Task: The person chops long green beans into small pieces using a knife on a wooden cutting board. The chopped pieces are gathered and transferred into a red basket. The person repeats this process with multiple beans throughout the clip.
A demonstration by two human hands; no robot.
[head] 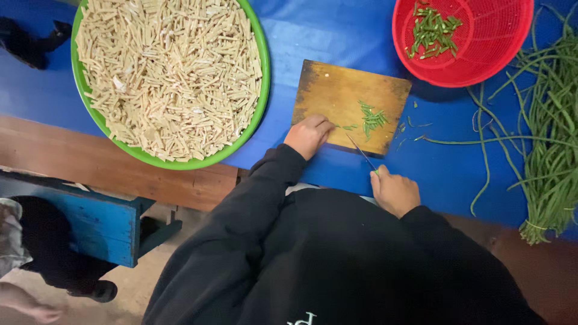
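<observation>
- Left hand (308, 136): curled, knuckles up, pressing thin green stems (344, 127) onto the near left part of the wooden cutting board (337, 90); the stems are mostly hidden beneath the fingers.
- Right hand (394, 191): clenched around the handle of a knife (361, 151), just off the board's near right corner, close to the table's near edge.
- Knife: the narrow blade slants up and left from the hand, crossing the board's near edge, its tip close to the left hand's fingers.
- Cut green pieces (372, 117): a small heap on the board right of centre, with a few strays past the board's right edge on the blue cloth (445, 168).
- Cutting board: lies at the middle of the table; its far left half is bare.
- Green basin (260, 90): filled with pale cut sticks, at the table's left end, its rim just beside the board's left edge and overhanging the near edge.
- Red basket (512, 54): at the far right, holding chopped greens, near the board's far right corner.
- Long beans (551, 150): uncut, heaped along the table's right end; an open strip of cloth separates them from the board.
</observation>
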